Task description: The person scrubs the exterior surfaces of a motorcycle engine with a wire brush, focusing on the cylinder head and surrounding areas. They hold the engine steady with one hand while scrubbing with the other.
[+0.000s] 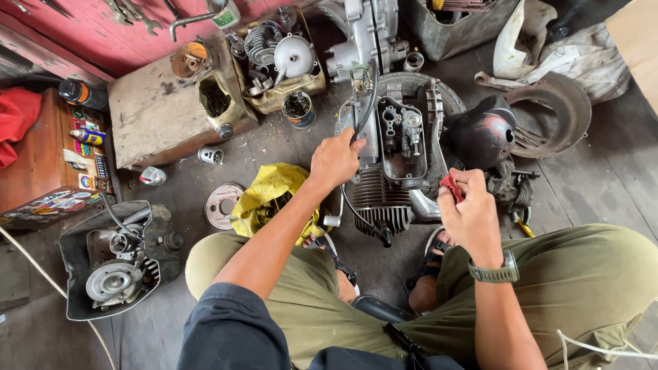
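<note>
A grey engine block with cooling fins lies on the wooden floor between my knees. My left hand rests on its left side, fingers closed around a black cable that runs up the casing. My right hand is just right of the engine, shut on a small red rag. A green watch sits on my right wrist. I am seated, in olive trousers and sandals.
A yellow bag lies left of the engine. A dark tray of parts sits at lower left, a wooden box and a bin of engine parts farther back. A black round cover and a rusty guard lie to the right.
</note>
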